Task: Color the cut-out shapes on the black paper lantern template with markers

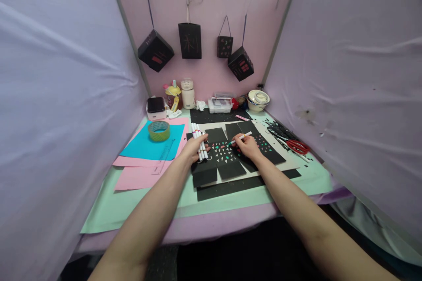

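Black cut paper (232, 170) with flaps lies on a pale sheet, dotted with small white, green and red shapes. My left hand (195, 146) is closed around several white markers (199, 142) at the paper's left part. With my right hand (246, 145), fingers pinched together, I hold a white marker (245, 135) with a yellow band; its green tip points left, at the small shapes in the middle of the black paper. Whether the tip touches the paper cannot be made out.
Tape roll (158, 131), blue sheet (138, 145) and clear ruler (164, 158) lie left. Red-handled scissors (297, 146) and black scraps lie right. Bottle (187, 95), plastic box (220, 105) and bowl (258, 100) stand behind. Black paper boxes (190, 41) hang above; cloth walls enclose the sides.
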A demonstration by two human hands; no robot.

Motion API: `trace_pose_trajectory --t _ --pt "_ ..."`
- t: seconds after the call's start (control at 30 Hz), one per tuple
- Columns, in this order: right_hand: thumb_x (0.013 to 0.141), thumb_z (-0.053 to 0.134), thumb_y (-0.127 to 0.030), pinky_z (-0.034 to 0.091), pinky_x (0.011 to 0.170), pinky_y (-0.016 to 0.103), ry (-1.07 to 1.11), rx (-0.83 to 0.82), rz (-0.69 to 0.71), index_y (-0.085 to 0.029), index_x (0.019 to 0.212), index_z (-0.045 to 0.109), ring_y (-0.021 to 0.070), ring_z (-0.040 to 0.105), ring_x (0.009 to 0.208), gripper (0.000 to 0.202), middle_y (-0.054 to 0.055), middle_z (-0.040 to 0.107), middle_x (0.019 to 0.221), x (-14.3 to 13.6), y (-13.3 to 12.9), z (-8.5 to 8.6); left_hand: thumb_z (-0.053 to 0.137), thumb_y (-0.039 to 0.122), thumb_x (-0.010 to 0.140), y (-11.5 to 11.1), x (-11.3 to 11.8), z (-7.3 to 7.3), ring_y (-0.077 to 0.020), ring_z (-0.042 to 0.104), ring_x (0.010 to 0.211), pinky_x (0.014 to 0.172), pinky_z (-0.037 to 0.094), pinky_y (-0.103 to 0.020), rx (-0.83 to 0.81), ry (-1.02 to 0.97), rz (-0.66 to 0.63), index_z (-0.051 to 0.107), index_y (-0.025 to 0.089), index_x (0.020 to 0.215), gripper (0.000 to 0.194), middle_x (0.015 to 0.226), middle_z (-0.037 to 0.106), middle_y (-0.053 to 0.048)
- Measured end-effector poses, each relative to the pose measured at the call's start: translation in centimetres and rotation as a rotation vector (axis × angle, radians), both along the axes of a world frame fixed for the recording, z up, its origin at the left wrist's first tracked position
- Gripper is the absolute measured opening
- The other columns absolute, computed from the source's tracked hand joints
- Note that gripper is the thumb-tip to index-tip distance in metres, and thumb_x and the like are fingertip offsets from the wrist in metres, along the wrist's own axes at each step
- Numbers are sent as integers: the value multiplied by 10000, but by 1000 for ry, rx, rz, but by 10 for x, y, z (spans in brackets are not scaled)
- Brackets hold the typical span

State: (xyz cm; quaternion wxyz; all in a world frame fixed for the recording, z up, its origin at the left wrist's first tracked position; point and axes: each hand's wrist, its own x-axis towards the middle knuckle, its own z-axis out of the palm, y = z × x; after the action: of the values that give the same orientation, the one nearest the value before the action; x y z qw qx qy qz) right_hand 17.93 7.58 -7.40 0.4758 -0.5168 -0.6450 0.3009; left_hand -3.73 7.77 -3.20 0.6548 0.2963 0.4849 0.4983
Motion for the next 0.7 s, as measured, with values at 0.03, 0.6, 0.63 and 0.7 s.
trace_pose_trajectory --t 0.03,0.6,0.63,0.7 --pt "778 444 -389 426 430 199 -3 4 9 -180 749 607 125 561 537 267 22 626 632 0 0 -1 668 201 703 0 0 0 -69 515 443 587 551 -333 0 0 0 534 151 849 205 692 591 -7" --pt "780 426 -365 420 446 200 -58 39 16 -180 712 595 107 530 472 259 9 612 591 0 -1 1 696 209 676 0 0 -1 -73 521 446 584 549 -325 -4 -8 11 537 153 846 239 696 591 -11" --pt "780 425 -364 419 444 199 -57 38 11 -180 709 594 108 531 474 259 10 614 594 0 -1 2 695 209 677 0 0 0 -72 521 445 584 548 -324 -5 -6 11 538 152 844 236 699 592 -12" --pt "778 426 -357 419 444 198 -52 37 -1 -179 700 591 109 536 478 255 10 618 599 0 -2 3 694 210 677 0 0 0 -71 520 446 586 547 -323 -4 -5 10 539 152 843 234 707 593 -14"
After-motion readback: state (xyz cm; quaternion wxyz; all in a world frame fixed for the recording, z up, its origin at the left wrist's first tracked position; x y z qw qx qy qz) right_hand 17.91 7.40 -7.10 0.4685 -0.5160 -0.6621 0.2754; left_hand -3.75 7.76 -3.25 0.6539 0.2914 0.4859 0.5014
